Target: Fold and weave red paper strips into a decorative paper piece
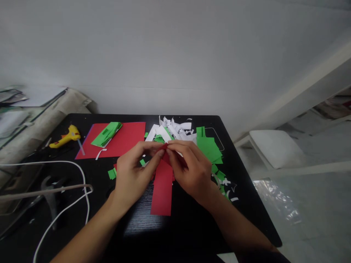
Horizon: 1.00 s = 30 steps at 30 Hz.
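Your left hand [137, 171] and your right hand [190, 168] are both pinched closed upon the upper end of the red paper strip [161, 197], over the black table [197, 233].

L hand [137, 168] & R hand [192, 168] pinching top of red strip [162, 193], its free end pointing near side, over blk table [142, 244]. Far L: green folded stack [107, 133] on red sheet [131, 137]; yellow glue gun [67, 136] left of it. White scraps [175, 128] far side, mid; green sheets [208, 149] to R. White cable [82, 175] near L.
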{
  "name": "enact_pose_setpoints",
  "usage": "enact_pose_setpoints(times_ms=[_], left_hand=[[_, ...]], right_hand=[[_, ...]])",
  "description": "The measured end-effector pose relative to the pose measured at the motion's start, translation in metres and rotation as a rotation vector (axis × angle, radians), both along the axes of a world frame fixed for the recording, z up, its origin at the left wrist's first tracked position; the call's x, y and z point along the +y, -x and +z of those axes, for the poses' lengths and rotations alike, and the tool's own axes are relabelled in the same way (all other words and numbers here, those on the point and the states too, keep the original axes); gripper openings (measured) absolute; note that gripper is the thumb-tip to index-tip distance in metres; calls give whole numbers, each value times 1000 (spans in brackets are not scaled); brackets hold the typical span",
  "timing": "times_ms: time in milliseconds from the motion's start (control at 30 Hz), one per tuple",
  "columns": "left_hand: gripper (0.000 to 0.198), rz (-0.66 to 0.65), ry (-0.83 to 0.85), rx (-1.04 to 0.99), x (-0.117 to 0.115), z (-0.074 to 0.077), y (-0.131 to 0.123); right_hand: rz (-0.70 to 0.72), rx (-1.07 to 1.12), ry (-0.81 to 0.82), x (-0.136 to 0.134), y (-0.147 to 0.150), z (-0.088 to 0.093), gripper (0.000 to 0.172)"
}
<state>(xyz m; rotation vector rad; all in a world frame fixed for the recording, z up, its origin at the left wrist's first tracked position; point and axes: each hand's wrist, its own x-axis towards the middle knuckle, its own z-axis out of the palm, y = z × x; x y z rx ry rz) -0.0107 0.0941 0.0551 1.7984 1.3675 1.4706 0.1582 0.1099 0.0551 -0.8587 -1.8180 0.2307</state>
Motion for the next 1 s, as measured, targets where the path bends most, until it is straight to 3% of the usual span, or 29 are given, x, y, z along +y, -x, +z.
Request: enact_pose_setpoints(times_ms=[467,633,767,1000], left_hand=[[8,69,-133,209,1,3,-1],[8,41,-94,213,3,2,3],[9,38,-65,183,4,4,8],[9,-97,44,124,6,9,11]], right_hand=[[-5,19,75,-3,1,4,15],[77,147,282,-6,-3,14,9],[183,338,549,-4,-10,20,13],[354,500,822,7,-19,22,16]])
